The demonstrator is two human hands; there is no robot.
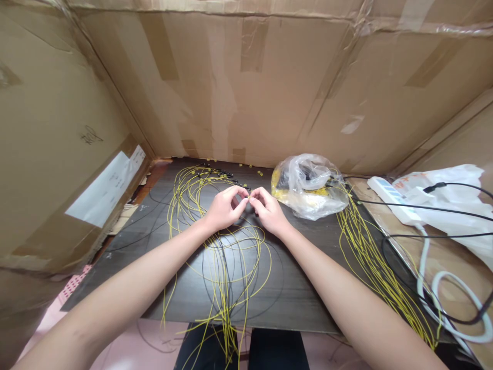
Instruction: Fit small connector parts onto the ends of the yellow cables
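My left hand (223, 208) and my right hand (269, 209) meet over the middle of a dark board (308, 293). Both are closed in a pinch on a small yellow piece (248, 197) at the end of a thin yellow wire. Looped yellow wires (231, 267) and thin black wires lie under and around my hands and hang over the near edge. More yellow wires with black connectors (215, 173) lie at the far left of the board.
A clear plastic bag (308, 185) with yellow parts sits right of my hands. A bundle of yellow wires (370, 252) trails from it. A white power strip (385, 191), black cables and a white plastic bag (458, 205) lie at right. Cardboard walls (246, 82) enclose the space.
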